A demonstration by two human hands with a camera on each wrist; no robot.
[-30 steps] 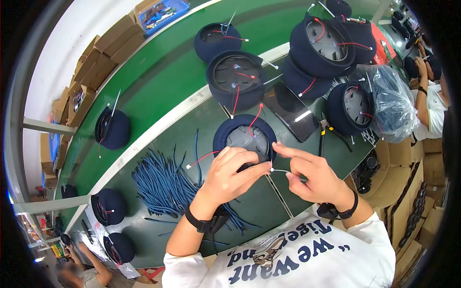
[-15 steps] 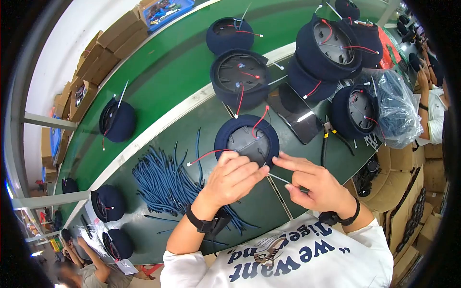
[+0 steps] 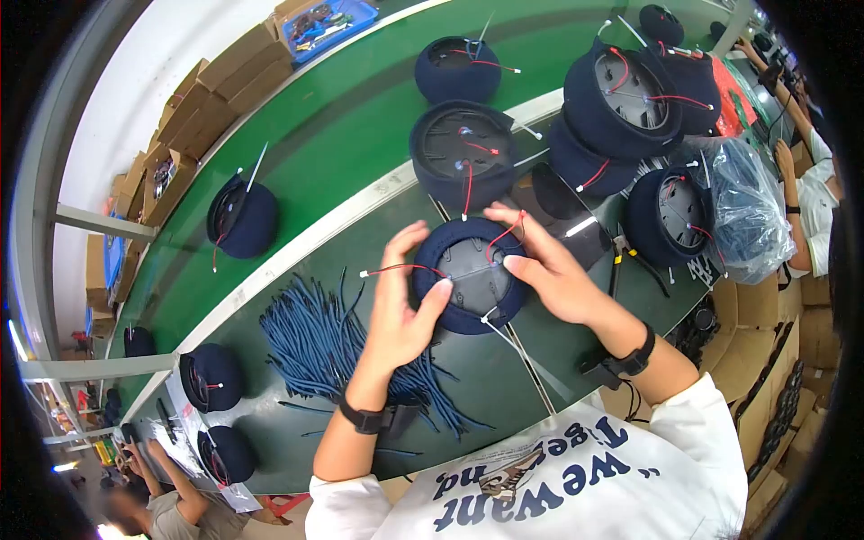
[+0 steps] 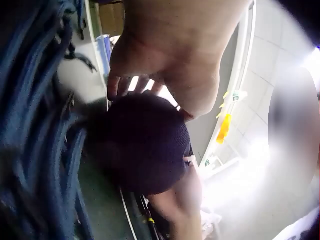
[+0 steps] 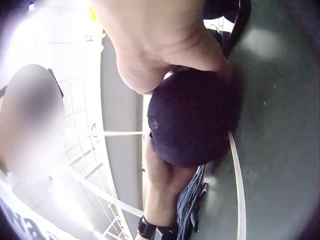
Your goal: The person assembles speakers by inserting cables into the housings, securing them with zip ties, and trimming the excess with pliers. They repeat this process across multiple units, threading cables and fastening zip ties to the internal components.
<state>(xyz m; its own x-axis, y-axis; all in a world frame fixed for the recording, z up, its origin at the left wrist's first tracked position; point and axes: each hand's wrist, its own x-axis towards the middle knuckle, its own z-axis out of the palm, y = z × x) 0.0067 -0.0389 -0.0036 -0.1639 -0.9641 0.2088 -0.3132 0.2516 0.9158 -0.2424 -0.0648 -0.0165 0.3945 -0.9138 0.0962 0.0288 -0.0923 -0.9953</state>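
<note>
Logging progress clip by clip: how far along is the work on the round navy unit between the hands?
Done: a white cable tie sits at the near rim of the round navy fabric-covered unit with a grey plastic back. In hand: the left hand and right hand grip that unit from both sides. Left, probably: the tie's long tail is uncut, with the black-handled cutters lying untouched.
</note>
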